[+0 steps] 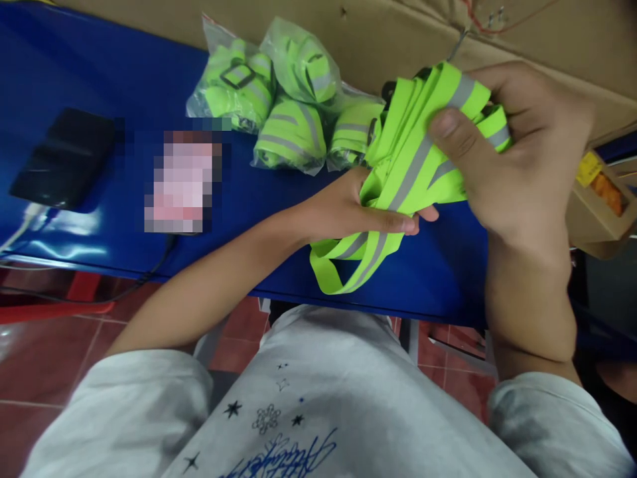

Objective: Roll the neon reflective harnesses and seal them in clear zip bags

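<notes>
A folded bundle of neon-green reflective strap with grey stripes is held up over the blue table. My right hand grips its upper end, the thumb pressed on the front layers. Around the lower part my left hand is closed, thumb across the strap. A loose loop hangs below the left hand. Dark buckle parts show at the bundle's top; much of them is hidden. Just behind the bundle lie several clear plastic bags packed with the same green strap.
The blue table carries a black power bank with cables at the left. Beside it is a phone-shaped object, its face blurred. Cardboard stands along the back. An open cardboard box sits at the right.
</notes>
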Demonstrator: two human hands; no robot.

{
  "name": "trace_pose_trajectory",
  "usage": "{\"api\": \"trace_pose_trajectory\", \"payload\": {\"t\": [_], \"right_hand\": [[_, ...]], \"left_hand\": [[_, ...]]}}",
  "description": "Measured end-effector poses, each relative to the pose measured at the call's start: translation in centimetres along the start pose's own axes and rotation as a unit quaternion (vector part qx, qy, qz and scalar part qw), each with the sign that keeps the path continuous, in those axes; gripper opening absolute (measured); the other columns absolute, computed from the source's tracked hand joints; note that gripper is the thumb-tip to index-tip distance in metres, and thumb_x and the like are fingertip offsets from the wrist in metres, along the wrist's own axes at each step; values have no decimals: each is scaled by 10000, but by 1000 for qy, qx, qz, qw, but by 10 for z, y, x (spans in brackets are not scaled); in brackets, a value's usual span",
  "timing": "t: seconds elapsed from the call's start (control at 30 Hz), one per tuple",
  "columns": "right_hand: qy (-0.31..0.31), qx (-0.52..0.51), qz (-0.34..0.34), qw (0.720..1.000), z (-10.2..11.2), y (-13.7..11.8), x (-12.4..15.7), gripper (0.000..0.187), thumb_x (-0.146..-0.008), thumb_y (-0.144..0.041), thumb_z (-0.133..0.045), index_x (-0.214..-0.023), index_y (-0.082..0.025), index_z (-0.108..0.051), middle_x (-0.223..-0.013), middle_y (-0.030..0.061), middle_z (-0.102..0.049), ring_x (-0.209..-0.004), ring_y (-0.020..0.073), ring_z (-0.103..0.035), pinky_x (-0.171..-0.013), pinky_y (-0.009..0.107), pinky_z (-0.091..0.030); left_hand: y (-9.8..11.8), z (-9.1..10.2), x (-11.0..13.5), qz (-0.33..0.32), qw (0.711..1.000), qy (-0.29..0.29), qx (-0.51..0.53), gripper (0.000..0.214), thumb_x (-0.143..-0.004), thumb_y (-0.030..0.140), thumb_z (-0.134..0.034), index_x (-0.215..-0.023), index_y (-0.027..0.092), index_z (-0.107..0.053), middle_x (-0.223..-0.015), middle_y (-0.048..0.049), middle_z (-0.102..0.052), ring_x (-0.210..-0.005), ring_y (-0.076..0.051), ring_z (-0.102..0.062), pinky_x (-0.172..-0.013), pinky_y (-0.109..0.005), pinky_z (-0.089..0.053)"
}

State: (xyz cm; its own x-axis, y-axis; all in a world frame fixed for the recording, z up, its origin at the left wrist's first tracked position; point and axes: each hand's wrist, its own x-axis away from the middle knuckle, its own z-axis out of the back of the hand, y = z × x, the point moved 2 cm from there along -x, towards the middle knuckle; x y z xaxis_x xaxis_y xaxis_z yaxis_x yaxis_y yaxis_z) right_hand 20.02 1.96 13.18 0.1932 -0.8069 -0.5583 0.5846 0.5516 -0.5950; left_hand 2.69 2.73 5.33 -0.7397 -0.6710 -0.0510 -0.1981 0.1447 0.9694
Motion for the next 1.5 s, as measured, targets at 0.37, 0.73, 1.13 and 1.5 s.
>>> {"api": "trace_pose_trajectory", "payload": {"t": [0.37, 0.73, 1.13, 1.5], "right_hand": [[-66, -238, -198, 949, -31, 29, 6, 266, -811, -478, -861, -917, -262, -749, -806, -10, -700, -664, 153, -614, -543, 274, -441], [-229, 125, 24, 965, -20, 0, 13, 730, -880, -679, -726, -1506, -343, -557, -1567, 32, -588, -1466, 333, -558, -1221, 527, -464], [-139, -3, -133, 981, 5, -2, 4, 319, -939, -680, -618, -969, -427, -810, -901, -15, -793, -848, 301, -750, -723, 458, -613], [-272, -231, -272, 894, -31, 41, 3, 580, -832, -835, -602, -967, -298, -774, -774, 42, -754, -719, 259, -729, -602, 381, -597]], "left_hand": [[-6, -3, 4, 31, 994, -101, -13, 282, -897, 388, -813, -1050, 153, -784, -1024, -81, -813, -958, -179, -779, -955, -325, -624], [-3, 4, -2, 30, 998, -53, -10, 364, -769, 427, -917, -933, 131, -780, -957, -106, -813, -961, -247, -790, -957, -412, -652], [-7, -5, 2, 81, 982, -162, 44, 350, -911, 466, -787, -1083, 161, -781, -907, -97, -794, -841, -196, -761, -773, -302, -629], [6, 2, 5, 21, 975, -212, -63, 241, -910, 295, -778, -1121, 180, -794, -1044, -65, -826, -1023, -185, -781, -944, -266, -610]]}}
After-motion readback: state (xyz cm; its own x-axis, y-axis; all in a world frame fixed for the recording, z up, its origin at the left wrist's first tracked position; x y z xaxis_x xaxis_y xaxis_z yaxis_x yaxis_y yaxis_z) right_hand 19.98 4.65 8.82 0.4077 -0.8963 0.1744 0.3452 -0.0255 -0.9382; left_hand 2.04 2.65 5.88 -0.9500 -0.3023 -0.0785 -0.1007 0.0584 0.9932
